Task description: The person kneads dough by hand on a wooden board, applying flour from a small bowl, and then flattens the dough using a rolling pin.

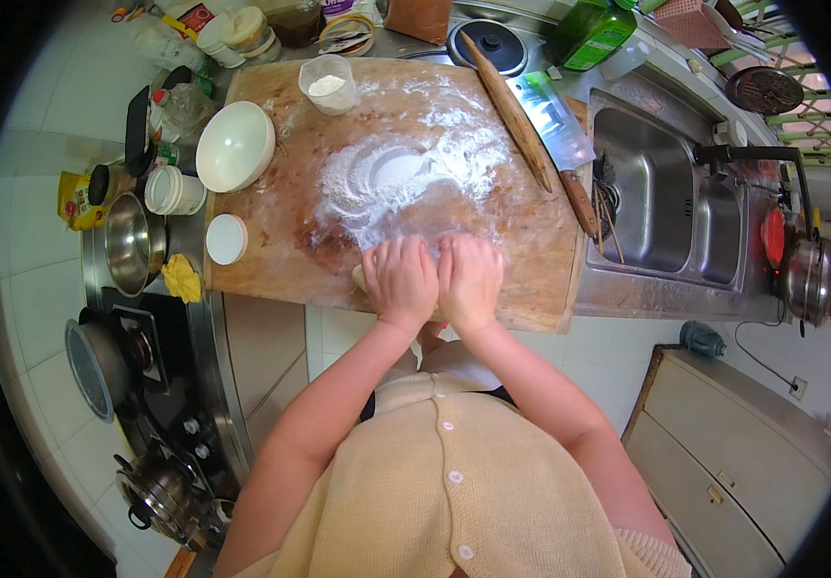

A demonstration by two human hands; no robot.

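Note:
Side by side near the front edge of a floured wooden board (pixel 282 238), my left hand (pixel 401 278) and my right hand (pixel 470 278) press down with fingers curled. Under them is pale dough (pixel 360 277); only a small bit shows at the left hand's outer side, and the rest is hidden. Just beyond my fingertips lies a spread of white flour (pixel 394 173). A tapered wooden rolling pin (pixel 513 108) rests at the board's right side, beside a cleaver (pixel 553 126) with a wooden handle. Towards the back stands a clear plastic cup (pixel 329 87) holding flour.
A white bowl (pixel 236 147) and a white round lid (pixel 227 239) sit on the board's left. Further left are a steel bowl (pixel 134 242), a yellow cloth (pixel 181 279) and a gas stove (pixel 170 361) with pots. To the right is a double steel sink (pixel 646 188).

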